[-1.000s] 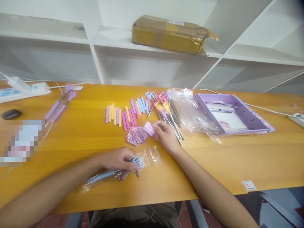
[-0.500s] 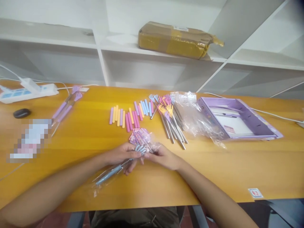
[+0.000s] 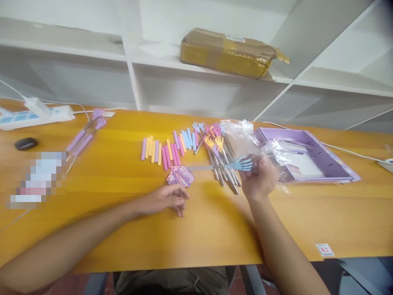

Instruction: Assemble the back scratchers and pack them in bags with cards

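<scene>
My right hand [image 3: 260, 178] is raised over the right part of the table, closed on a light-blue back scratcher [image 3: 242, 164] in clear wrapping. Its claw head is by my fingers, and the blurred handle points left. My left hand [image 3: 168, 199] holds nothing; its fingers are apart and loosely bent, just below a fan of pink and purple cards [image 3: 180, 176]. Beyond the cards lie several coloured handle sleeves [image 3: 167, 155] in pink, yellow, purple and blue. A pile of back scratchers [image 3: 219, 151] with bare metal rods sits right of them.
A purple open box [image 3: 330, 164] stands at the right, with clear plastic bags [image 3: 239, 131] beside it. Two wrapped purple back scratchers [image 3: 84, 135] lie left, near a power strip [image 3: 37, 116] and black mouse [image 3: 26, 143]. A taped parcel [image 3: 229, 53] rests on the shelf.
My right hand has moved right and up, taking the wrapped blue back scratcher with it. My left hand has let go of it and stays near the cards.
</scene>
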Tool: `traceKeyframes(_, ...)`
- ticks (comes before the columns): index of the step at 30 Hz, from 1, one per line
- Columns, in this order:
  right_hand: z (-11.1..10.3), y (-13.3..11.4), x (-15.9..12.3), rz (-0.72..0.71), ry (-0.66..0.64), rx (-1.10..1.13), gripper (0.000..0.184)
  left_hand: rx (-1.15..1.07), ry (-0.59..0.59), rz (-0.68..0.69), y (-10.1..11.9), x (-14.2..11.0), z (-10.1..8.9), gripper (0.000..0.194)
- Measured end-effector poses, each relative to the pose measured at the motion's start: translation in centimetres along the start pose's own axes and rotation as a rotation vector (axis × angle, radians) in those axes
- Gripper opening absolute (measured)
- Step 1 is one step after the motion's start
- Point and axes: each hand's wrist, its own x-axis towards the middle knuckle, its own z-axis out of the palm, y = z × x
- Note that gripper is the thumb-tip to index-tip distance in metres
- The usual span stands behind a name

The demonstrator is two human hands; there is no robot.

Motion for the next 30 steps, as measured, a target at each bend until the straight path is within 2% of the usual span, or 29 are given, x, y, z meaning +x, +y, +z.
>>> traceKeyframes(5,1.4,0.2,-1.3,-0.091,0.064,0.184,0.046,0.052,-0.051,-0.056,0.4,0.0,0.0,0.042)
traceKeyframes(8,1.4,0.2,-1.0,0.001,0.125,0.199,0.033,0.056,-0.052,-0.057,0.5,0.0,-0.1,0.042)
traceKeyframes(14,2.1,1.2,-0.9,0.215,0.191,0.239,0.039,0.051,-0.053,-0.052,0.1,0.0,-0.2,0.042)
traceKeyframes(18,2.1,2.2,-0.6,0.277,0.279,0.253,0.04,0.034,-0.064,-0.043,0.0,0.1,-0.3,0.041)
traceKeyframes(22,1.6,2.4,0.2,0.328,0.364,0.367,0.033,0.018,-0.058,-0.035,0.0,0.2,-0.3,0.043)
traceKeyframes(26,0.9,1.7,0.7,0.443,0.354,0.475,0.02,-0.078,-0.061,-0.024,-0.3,0.3,-0.4,0.04)
traceKeyframes(30,1.0,0.9,0.1,0.498,0.225,0.519,0.027,-0.207,-0.092,-0.003,-0.9,0.5,-1.1,0.042)
